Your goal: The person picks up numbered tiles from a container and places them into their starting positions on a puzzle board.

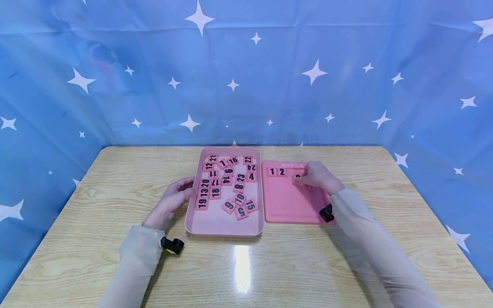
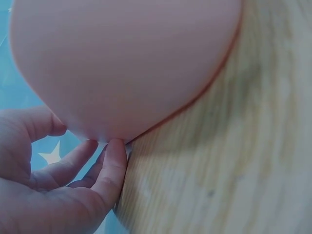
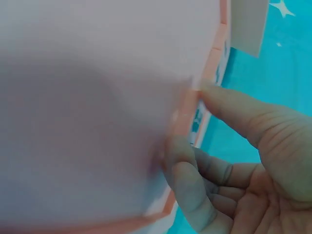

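Observation:
My right hand (image 1: pixel 320 176) pinches a pink number tile (image 1: pixel 297 176) between thumb and fingers over the pink square board (image 1: pixel 292 205). Its black digit is partly covered by the fingers. Up close in the right wrist view, the held tile (image 3: pixel 185 114) sits by the board's surface. Tiles 1 (image 1: pixel 271 171) and 2 (image 1: pixel 282 171) lie side by side in the board's top left corner. At the left, the fingertips of my left hand (image 1: pixel 169 204) touch the outer wall of the pale pink tray (image 1: pixel 227 224); the left wrist view shows them against this wall (image 2: pixel 131 87).
Several loose number tiles lie in the tray at mixed angles, among them 19 (image 1: pixel 202 203), 4 (image 1: pixel 251 176) and 5 (image 1: pixel 241 212). The board stands right beside the tray on a wooden table (image 1: pixel 292 265). A blue star-patterned cloth (image 1: pixel 269 94) hangs behind.

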Tool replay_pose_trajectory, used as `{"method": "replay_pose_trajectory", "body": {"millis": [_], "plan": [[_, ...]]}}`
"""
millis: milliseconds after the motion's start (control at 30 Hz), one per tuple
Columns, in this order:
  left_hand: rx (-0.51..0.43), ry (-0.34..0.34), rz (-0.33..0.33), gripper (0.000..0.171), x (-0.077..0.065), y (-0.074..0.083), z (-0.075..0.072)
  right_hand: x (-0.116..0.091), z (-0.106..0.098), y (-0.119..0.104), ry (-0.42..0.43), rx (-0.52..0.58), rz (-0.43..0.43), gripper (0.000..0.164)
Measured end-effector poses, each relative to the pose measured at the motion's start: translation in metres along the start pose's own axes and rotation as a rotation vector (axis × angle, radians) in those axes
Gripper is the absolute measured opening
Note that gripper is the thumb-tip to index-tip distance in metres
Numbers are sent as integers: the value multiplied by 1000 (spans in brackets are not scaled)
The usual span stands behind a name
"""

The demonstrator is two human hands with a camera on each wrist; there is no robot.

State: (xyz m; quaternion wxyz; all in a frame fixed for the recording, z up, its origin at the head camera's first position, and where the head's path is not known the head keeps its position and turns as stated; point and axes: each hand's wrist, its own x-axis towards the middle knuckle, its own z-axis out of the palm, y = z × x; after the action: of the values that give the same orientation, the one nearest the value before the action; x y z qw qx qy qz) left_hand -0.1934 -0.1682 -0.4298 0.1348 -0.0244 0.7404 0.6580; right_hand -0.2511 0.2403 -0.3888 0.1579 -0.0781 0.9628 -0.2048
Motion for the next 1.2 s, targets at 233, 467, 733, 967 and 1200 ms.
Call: {"method": "replay_pose_trajectory", "body": {"millis": [233,467,733,967,1200], "plan": [[-9,11,12,54,-1,-2,1,2,-3,-4,-36,57,3,19],[-30,9,51,53,0,-4,1,8,-2,-9,-13,58,-11,7],[-37,2,41,53,1,-3,0,13,-2,-6,30,69,-31,12],[-29,4,23,53,1,-3,-2,16,0,-5,16,106,-20,13],[-19,-2,41,55,2,-3,-2,14,-6,-11,7,99,-23,12]]}}
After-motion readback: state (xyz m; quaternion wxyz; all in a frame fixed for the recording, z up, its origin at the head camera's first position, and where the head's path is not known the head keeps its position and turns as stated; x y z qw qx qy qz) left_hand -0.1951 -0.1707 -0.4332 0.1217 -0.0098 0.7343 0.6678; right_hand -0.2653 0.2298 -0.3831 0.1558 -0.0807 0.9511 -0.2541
